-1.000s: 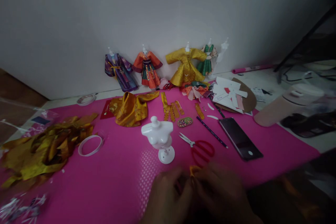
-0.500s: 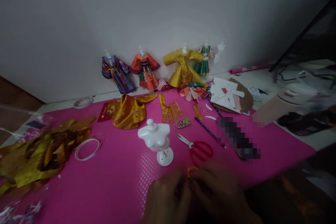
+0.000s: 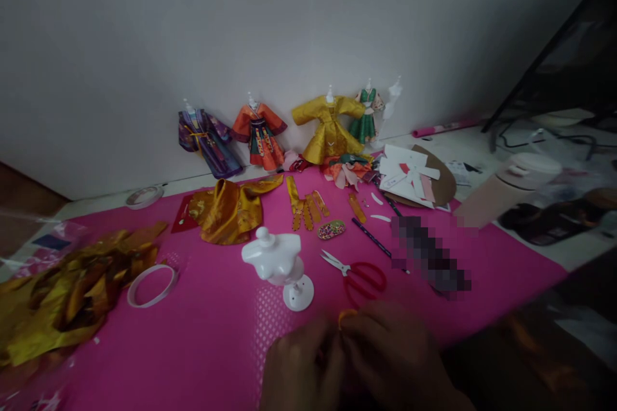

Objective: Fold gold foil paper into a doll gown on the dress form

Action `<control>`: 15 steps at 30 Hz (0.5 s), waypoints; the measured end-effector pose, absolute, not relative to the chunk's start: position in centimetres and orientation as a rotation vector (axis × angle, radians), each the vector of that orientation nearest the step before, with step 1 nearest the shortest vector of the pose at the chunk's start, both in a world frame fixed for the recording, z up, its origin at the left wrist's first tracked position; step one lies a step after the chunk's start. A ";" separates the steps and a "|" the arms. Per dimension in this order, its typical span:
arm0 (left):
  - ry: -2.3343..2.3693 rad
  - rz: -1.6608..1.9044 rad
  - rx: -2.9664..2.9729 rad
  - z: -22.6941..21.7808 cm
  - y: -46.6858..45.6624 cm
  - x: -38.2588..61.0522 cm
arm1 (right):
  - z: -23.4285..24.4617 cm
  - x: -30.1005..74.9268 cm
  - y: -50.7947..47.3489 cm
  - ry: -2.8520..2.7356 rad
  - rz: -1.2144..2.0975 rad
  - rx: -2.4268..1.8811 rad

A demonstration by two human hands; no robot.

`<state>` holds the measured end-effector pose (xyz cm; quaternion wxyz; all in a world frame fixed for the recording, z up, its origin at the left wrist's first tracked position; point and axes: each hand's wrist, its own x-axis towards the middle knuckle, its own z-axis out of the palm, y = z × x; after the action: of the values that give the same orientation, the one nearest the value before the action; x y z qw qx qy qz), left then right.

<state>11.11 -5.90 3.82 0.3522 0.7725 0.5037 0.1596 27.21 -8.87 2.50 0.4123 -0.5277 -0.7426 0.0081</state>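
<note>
— Taking the hands as the middle and the wall as twelve, how did they lie?

— Close together over the near side of the pink mat (image 3: 193, 347). The right hand (image 3: 402, 350) was pinched on a bit of orange-gold cloth (image 3: 348, 314) that showed between the two. The left hand (image 3: 296, 363) curled beside it; too dim there, so I couldn't tell whether its fingers gripped.

— Anything in the way?

— A white bust (image 3: 274, 261) stood toward eleven, just past the left hand. Scissors (image 3: 364, 273) lay at twelve, blades parted, red handles just beyond the right hand.

— And farther out?

— An oval patterned case (image 3: 331, 229) at twelve, gold strips (image 3: 301, 213) slightly left of that, and a gold garment (image 3: 231, 215) beyond the bust. A dark pencil (image 3: 372, 238) lay at one; toward two came a pixelated dark object (image 3: 429, 253), then a pale bottle (image 3: 504, 189).

— Off to the left?

— A white ring (image 3: 135, 289) between nine and ten, with heaped gold fabric (image 3: 67, 302) toward nine. Four dressed forms (image 3: 330, 125) stood along the wall, eleven to twelve.
</note>
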 end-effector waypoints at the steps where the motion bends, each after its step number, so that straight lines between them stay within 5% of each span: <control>1: 1.309 0.419 2.000 3.8 -6.0 11.1 | 2.5 27.2 -8.8 -1.871 0.019 -1.324; 15: 1.314 0.552 2.093 3.5 -6.1 10.9 | 2.4 26.6 -8.6 -1.838 0.006 -1.304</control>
<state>10.87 -6.11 3.49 0.3002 0.7884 0.4950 0.2080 26.55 -8.55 2.38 0.4295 -0.5224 -0.7366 0.0025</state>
